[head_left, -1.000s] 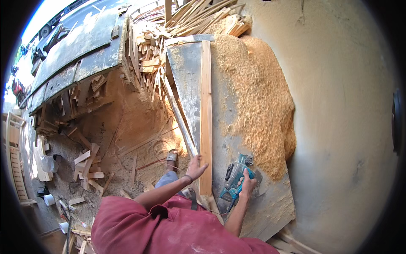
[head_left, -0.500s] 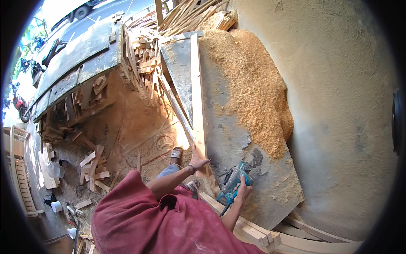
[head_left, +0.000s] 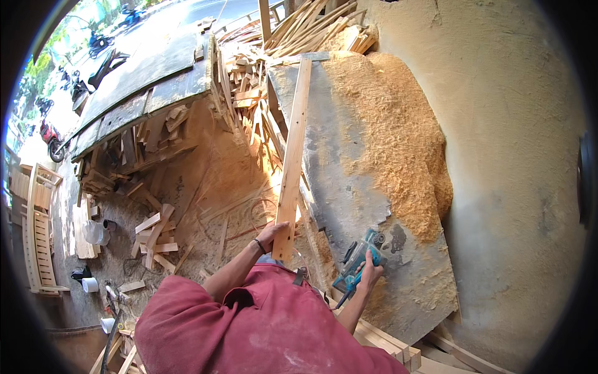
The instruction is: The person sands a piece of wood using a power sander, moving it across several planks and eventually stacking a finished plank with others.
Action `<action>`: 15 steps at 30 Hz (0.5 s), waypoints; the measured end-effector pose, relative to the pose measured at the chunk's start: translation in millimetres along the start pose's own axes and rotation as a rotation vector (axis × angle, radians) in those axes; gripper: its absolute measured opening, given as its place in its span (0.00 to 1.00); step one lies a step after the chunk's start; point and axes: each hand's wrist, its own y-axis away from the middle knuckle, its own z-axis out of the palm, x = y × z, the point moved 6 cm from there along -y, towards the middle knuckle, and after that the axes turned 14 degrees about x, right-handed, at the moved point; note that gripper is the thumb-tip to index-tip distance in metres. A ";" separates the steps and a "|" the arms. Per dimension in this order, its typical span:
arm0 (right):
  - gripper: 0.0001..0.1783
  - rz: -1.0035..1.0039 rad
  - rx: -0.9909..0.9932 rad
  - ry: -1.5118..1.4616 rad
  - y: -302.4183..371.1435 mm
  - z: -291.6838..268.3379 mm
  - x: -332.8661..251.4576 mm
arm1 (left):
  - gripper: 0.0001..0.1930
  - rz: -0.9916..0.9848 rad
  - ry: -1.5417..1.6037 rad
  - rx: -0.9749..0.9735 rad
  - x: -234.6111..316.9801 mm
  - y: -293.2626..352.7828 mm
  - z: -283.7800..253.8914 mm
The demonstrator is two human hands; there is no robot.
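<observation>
Grasping with the right hand (head_left: 372,272) the handle of a blue-green power planer (head_left: 353,257), at the near part of the grey surface (head_left: 321,124); cannot tell whether touching or just above. Slightly farther, holding with the left hand (head_left: 271,233) the near end of a long wooden board (head_left: 294,162), slanting away across the left edge of the surface. Next, seeing a big heap of wood shavings (head_left: 398,143) on the right side, beside the wall (head_left: 511,112). Farthest, noticing thin wood strips (head_left: 305,28) piled beyond the far end.
</observation>
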 end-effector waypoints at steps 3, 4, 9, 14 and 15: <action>0.21 0.015 -0.023 -0.030 0.7 3.1 -2.4 | 0.17 0.079 -0.078 0.123 10.8 11.6 7.9; 0.21 0.017 -0.021 -0.029 2.9 4.1 -4.4 | 0.17 0.076 -0.074 0.130 11.9 11.9 6.9; 0.21 -0.008 -0.047 -0.023 6.0 9.4 -4.3 | 0.15 0.119 -0.014 0.058 10.1 2.6 -2.8; 0.21 -0.033 -0.075 -0.013 -7.3 7.7 20.2 | 0.16 0.200 -0.072 0.047 32.5 34.1 16.4; 0.21 -0.034 -0.070 0.006 -8.5 7.8 21.3 | 0.17 0.210 -0.059 0.019 39.1 40.9 20.9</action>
